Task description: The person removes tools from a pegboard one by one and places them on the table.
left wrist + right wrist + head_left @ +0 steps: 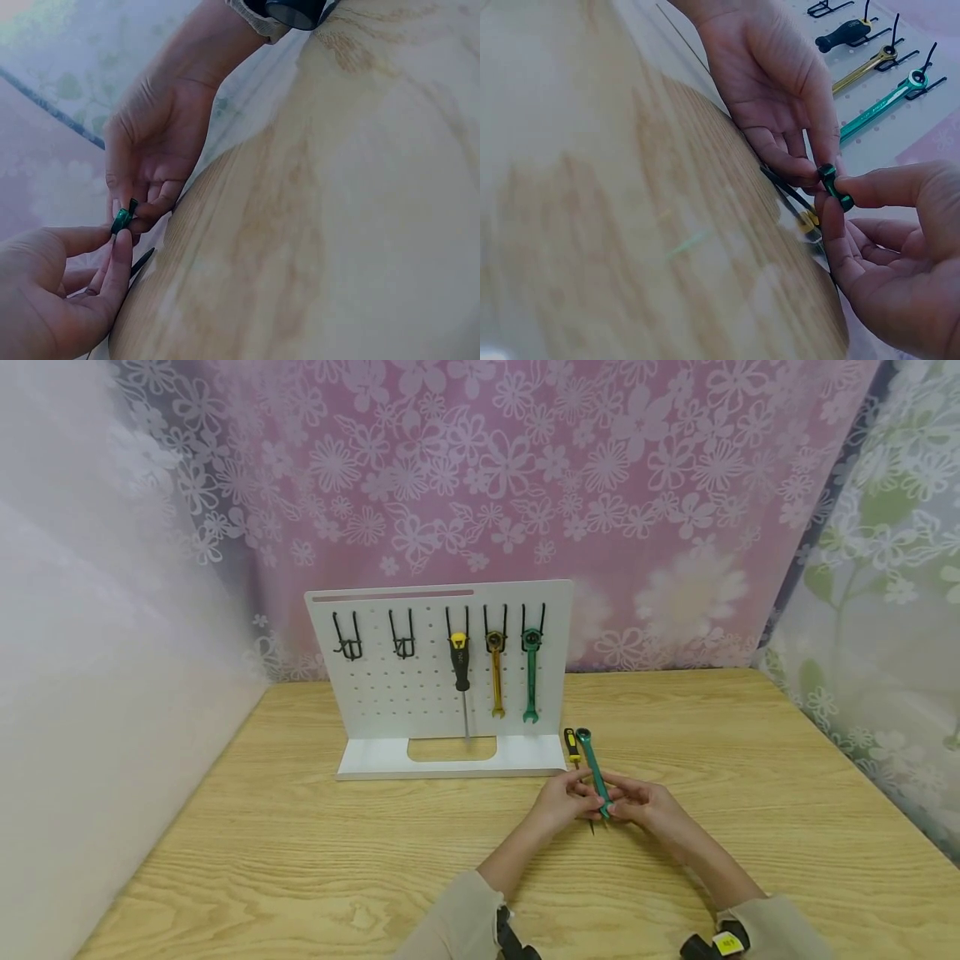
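Observation:
A green combination wrench (pixel 593 767) is held between both hands, its ring end pointing toward the back and its open end toward the person. My left hand (pixel 558 803) pinches it from the left with thumb and fingers. From the other side my right hand (pixel 654 808) pinches the same wrench near the open end (pixel 835 187). Under and beside it on the table lies a screwdriver with a black and yellow handle (pixel 572 747), its shaft partly hidden by the left hand. A small golden tip (pixel 606 824) shows below the wrench; what it belongs to is hidden.
Left of the hands stands a white pegboard (pixel 390 693) with black hooks. On it hang a black and yellow screwdriver (pixel 461 664), a golden wrench (pixel 497 681) and a green wrench (pixel 531 677). Two hooks (pixel 348 647) at its left carry no tool. Floral curtains surround the wooden table (pixel 315 860).

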A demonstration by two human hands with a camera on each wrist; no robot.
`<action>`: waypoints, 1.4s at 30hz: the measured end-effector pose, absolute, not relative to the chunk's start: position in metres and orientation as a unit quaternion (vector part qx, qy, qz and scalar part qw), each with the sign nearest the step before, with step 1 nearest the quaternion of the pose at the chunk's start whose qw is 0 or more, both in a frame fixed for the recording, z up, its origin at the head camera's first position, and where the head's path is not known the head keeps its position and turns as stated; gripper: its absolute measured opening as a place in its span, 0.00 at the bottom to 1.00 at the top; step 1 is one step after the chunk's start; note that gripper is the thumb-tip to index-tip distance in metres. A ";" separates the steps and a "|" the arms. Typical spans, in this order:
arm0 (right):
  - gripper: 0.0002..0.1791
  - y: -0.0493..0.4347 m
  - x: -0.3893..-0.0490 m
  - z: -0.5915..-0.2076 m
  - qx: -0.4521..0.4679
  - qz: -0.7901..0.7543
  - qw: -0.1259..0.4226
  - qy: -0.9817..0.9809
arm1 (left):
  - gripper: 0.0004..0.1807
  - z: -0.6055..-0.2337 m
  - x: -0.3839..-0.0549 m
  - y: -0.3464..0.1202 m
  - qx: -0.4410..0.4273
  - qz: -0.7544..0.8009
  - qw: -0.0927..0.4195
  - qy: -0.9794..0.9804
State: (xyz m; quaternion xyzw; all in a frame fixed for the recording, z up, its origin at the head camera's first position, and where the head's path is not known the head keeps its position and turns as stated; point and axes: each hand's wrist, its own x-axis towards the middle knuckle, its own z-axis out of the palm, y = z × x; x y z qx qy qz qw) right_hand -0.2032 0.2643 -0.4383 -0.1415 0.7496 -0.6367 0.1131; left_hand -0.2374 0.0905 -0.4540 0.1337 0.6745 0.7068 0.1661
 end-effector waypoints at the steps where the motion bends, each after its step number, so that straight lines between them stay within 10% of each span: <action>1: 0.31 0.264 -0.203 -0.439 -0.140 -0.636 0.112 0.750 | 0.28 -0.454 -0.237 0.090 0.135 0.707 0.167 0.674; 42: 0.29 0.252 -0.198 -0.437 -0.120 -0.494 0.046 0.860 | 0.27 -0.453 -0.230 0.084 0.233 0.530 0.103 0.809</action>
